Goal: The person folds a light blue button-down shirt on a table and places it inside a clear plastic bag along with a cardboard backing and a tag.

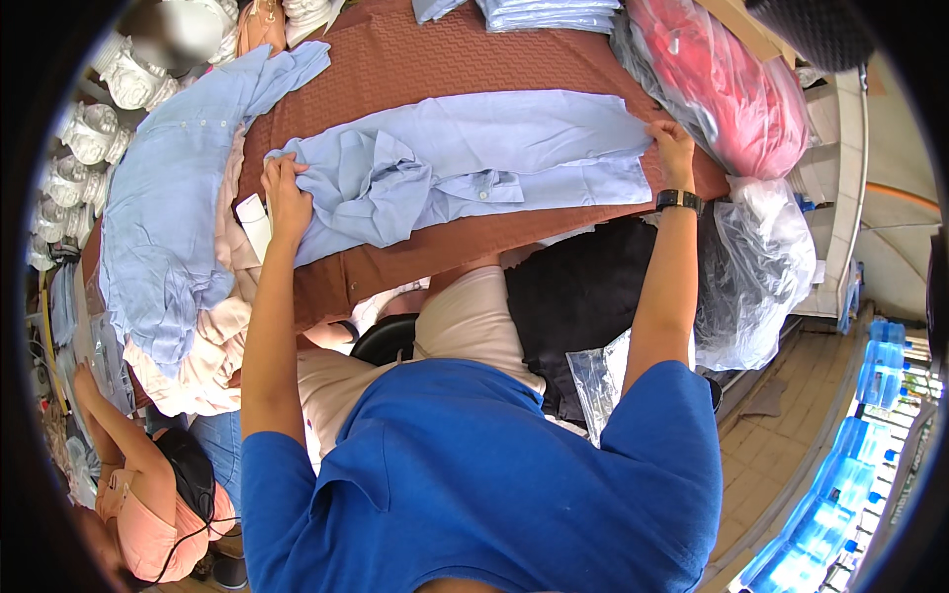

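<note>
A light blue shirt (534,133) lies folded lengthwise across the brown tablecloth, with a sleeve and cuff bunched on top of its left half. My left hand (287,203) grips the shirt's left end, its fingers curled over the cloth. At the opposite end, my right hand (674,150) pinches the upper corner of the fabric between thumb and fingers; a black watch is on that wrist. Beside my left hand lies a small white card or tag (254,225). Another light blue shirt (168,198) is spread to the left, over pale pink garments (203,346).
Folded blue shirts in plastic (549,14) sit at the table's far edge. Bagged red clothing (727,84) and a clear plastic bundle (751,272) flank the right side. Black cloth (583,296) covers part of my lap. At lower left, a person in pink (148,494) reaches forward.
</note>
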`<state>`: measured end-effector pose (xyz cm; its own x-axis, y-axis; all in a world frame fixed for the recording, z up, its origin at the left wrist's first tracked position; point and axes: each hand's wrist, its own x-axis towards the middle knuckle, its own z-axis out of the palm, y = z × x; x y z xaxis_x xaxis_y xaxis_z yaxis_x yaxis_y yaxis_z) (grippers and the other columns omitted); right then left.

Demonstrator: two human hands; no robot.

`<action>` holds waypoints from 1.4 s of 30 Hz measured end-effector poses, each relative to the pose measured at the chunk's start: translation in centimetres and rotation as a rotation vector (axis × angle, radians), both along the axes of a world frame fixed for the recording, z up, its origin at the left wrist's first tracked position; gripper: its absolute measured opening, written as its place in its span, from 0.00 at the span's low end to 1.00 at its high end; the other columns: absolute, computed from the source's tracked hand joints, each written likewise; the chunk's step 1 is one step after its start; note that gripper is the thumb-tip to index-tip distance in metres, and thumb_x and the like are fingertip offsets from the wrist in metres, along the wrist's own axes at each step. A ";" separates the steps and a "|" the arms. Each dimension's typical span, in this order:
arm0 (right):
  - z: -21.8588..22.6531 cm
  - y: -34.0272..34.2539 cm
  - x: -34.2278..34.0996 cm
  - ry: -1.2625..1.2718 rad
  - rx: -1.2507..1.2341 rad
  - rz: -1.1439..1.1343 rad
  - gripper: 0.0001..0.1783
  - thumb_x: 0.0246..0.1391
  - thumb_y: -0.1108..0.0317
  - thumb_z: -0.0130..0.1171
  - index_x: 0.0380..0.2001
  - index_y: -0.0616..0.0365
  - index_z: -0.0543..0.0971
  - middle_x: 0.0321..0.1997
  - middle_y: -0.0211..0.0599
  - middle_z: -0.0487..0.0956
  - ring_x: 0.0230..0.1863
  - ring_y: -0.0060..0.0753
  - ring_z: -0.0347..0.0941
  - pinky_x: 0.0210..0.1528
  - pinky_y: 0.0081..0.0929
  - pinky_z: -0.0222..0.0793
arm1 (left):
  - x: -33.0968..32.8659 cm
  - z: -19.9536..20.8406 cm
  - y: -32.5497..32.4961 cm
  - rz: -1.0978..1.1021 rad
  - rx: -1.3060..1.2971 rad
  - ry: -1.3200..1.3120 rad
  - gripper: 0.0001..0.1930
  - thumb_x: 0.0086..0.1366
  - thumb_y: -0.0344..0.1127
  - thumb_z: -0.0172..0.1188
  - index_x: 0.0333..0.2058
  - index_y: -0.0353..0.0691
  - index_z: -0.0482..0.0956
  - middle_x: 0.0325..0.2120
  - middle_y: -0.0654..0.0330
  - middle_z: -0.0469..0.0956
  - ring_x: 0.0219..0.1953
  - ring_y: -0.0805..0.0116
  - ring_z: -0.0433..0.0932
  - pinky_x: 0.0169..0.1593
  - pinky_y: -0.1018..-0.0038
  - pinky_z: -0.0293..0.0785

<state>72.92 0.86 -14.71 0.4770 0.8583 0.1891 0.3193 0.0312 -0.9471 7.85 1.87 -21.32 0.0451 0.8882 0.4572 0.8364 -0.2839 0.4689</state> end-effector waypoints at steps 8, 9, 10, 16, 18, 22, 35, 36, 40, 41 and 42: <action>1.1 -2.3 0.5 -0.212 -0.241 0.069 0.15 0.42 0.73 0.71 0.37 0.63 0.82 0.31 0.36 0.82 0.35 0.28 0.78 0.40 0.28 0.74 | -0.6 -0.1 -0.1 0.003 -0.006 0.018 0.25 0.43 0.12 0.53 0.44 0.36 0.74 0.54 0.53 0.70 0.62 0.42 0.61 0.66 0.53 0.58; 0.3 -2.7 1.4 -0.401 -0.392 0.050 0.17 0.41 0.71 0.72 0.37 0.64 0.83 0.32 0.38 0.83 0.35 0.30 0.79 0.40 0.30 0.75 | -0.5 -0.1 -0.1 0.003 -0.005 0.018 0.26 0.43 0.12 0.53 0.44 0.36 0.74 0.54 0.53 0.70 0.62 0.42 0.61 0.66 0.53 0.58; -1.1 -2.6 2.6 -0.431 -0.454 0.019 0.18 0.41 0.69 0.72 0.38 0.64 0.83 0.33 0.42 0.84 0.36 0.33 0.80 0.41 0.32 0.76 | -0.2 -0.3 0.1 -0.008 0.004 0.016 0.26 0.43 0.12 0.53 0.44 0.36 0.74 0.54 0.53 0.70 0.62 0.42 0.61 0.66 0.53 0.57; -2.9 2.6 -0.5 -0.685 -0.190 -0.121 0.17 0.50 0.56 0.66 0.34 0.59 0.86 0.36 0.52 0.85 0.41 0.50 0.83 0.45 0.39 0.76 | -0.8 -0.2 -0.3 0.002 -0.002 0.020 0.27 0.42 0.12 0.52 0.45 0.36 0.73 0.54 0.52 0.69 0.62 0.42 0.60 0.67 0.53 0.57; -3.7 4.5 0.9 -0.558 -0.125 -0.056 0.16 0.51 0.54 0.66 0.34 0.57 0.87 0.35 0.48 0.85 0.41 0.49 0.83 0.47 0.40 0.76 | -0.1 -0.1 0.2 -0.014 0.002 0.014 0.27 0.42 0.12 0.52 0.45 0.36 0.73 0.54 0.52 0.69 0.62 0.42 0.60 0.67 0.53 0.57; -4.2 7.9 -0.8 -0.672 -0.442 -0.237 0.15 0.53 0.54 0.67 0.35 0.52 0.87 0.41 0.52 0.84 0.45 0.52 0.82 0.49 0.42 0.76 | -0.6 -0.1 0.1 -0.024 0.003 0.017 0.27 0.42 0.12 0.52 0.44 0.37 0.74 0.54 0.52 0.69 0.63 0.42 0.60 0.66 0.53 0.57; -3.5 2.0 -13.7 -1.081 0.006 0.162 0.28 0.63 0.45 0.54 0.61 0.45 0.73 0.68 0.39 0.67 0.68 0.54 0.61 0.65 0.59 0.58 | -0.2 0.1 -0.1 -0.006 -0.010 -0.027 0.27 0.41 0.12 0.54 0.44 0.36 0.74 0.54 0.51 0.69 0.63 0.42 0.60 0.66 0.54 0.58; -4.4 2.2 -13.4 -1.121 -0.053 0.125 0.30 0.64 0.43 0.51 0.63 0.44 0.71 0.70 0.38 0.65 0.69 0.54 0.59 0.67 0.60 0.54 | -0.1 0.4 -0.2 0.000 -0.001 -0.021 0.27 0.41 0.12 0.55 0.44 0.36 0.75 0.54 0.51 0.69 0.63 0.42 0.60 0.66 0.54 0.58; -6.1 3.2 -11.7 -1.153 -0.241 0.036 0.39 0.65 0.33 0.39 0.70 0.43 0.63 0.76 0.37 0.58 0.76 0.52 0.49 0.73 0.62 0.41 | -0.6 0.2 -0.3 -0.017 0.019 0.003 0.27 0.41 0.13 0.56 0.45 0.36 0.74 0.53 0.51 0.69 0.61 0.42 0.62 0.65 0.55 0.59; -5.8 3.5 -11.6 -1.134 -0.203 -0.007 0.39 0.65 0.32 0.39 0.70 0.44 0.63 0.76 0.37 0.58 0.76 0.51 0.49 0.73 0.62 0.40 | -0.7 0.1 -0.4 -0.012 0.029 0.008 0.27 0.42 0.13 0.56 0.45 0.36 0.74 0.53 0.51 0.69 0.60 0.42 0.62 0.65 0.55 0.59; -5.4 3.9 -11.4 -1.113 -0.164 -0.048 0.39 0.65 0.32 0.39 0.70 0.44 0.63 0.76 0.37 0.58 0.77 0.50 0.48 0.74 0.62 0.40 | -0.8 0.0 -0.4 -0.006 0.038 0.013 0.27 0.42 0.14 0.56 0.45 0.36 0.74 0.53 0.51 0.69 0.60 0.43 0.63 0.65 0.55 0.59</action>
